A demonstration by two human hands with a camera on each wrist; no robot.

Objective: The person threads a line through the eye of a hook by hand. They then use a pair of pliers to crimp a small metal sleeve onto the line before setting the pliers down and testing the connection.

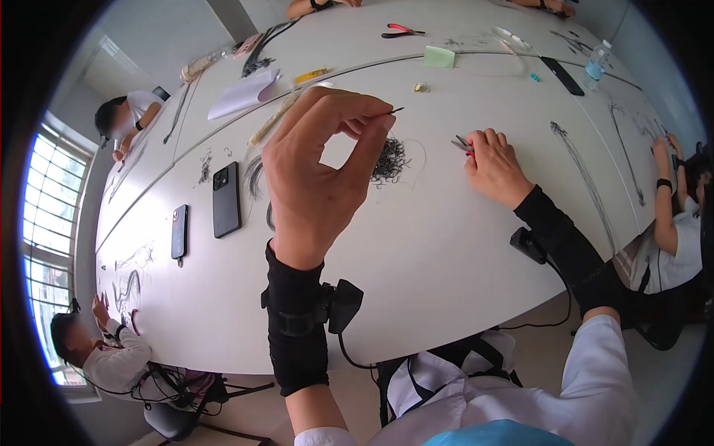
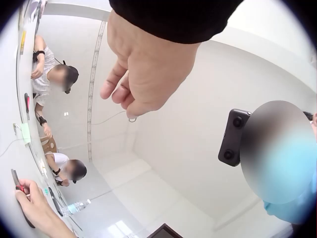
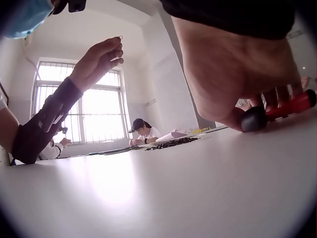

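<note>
Head view — left hand (image 1: 320, 175) raised, fingertips pinching small dark piece (image 1: 397, 111).

Black sleeves (image 1: 297, 327), white shirt (image 1: 513, 405), black wrist cameras (image 1: 344, 306).

Left of centre on the table (image 1: 424, 275) lie a large dark phone (image 1: 227, 199) and a smaller phone (image 1: 180, 231); white paper (image 1: 244, 95) lies at upper left; a green note (image 1: 439, 57) lies at top centre; a water bottle (image 1: 596, 67) stands at upper right; a barred window (image 1: 50, 249) fills the left edge, a seated person (image 1: 123, 360) at lower left.
</note>
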